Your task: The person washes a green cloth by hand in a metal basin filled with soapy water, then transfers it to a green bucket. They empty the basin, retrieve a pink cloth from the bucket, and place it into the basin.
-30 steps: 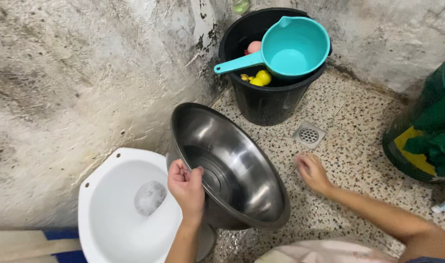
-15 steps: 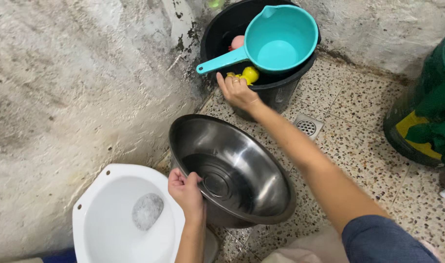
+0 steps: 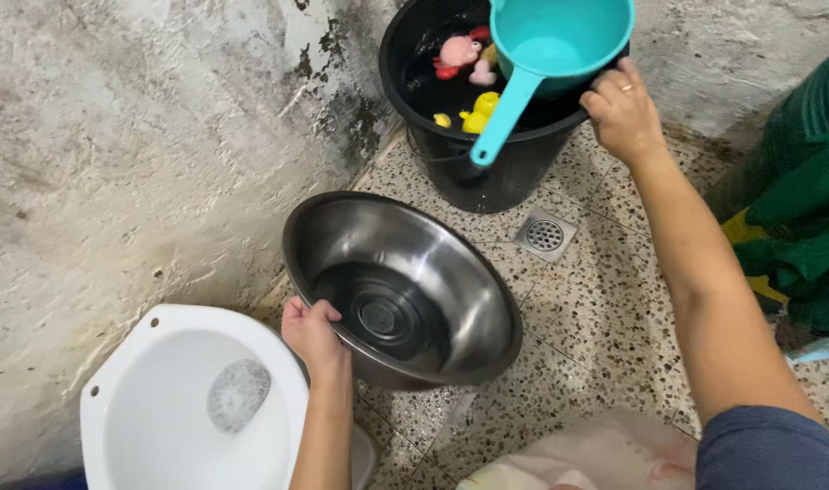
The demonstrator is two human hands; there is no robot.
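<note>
- Head view: left hand (image 3: pixel 313 332) curling tight around the near rim of the big shiny metal bowl (image 3: pixel 414 281), thumb lying on the inside, fingertips hiding under the rim.
- Metal bowl sitting tilted on the speckled floor (image 3: pixel 605 299), between the white toilet (image 3: pixel 151 408) and the black bucket (image 3: pixel 487 163).
- Right hand (image 3: pixel 623 113) gripping the far right rim of the black bucket, fingers bending over the edge, tips hard to see.
- Teal scoop (image 3: pixel 560 41) resting across the bucket top, its cup getting cut off by the picture edge.
- Small pink and yellow toys (image 3: pixel 473 100) floating inside, partly hiding under the scoop.
- Green bag (image 3: pixel 804 209) getting cut off at the right.
</note>
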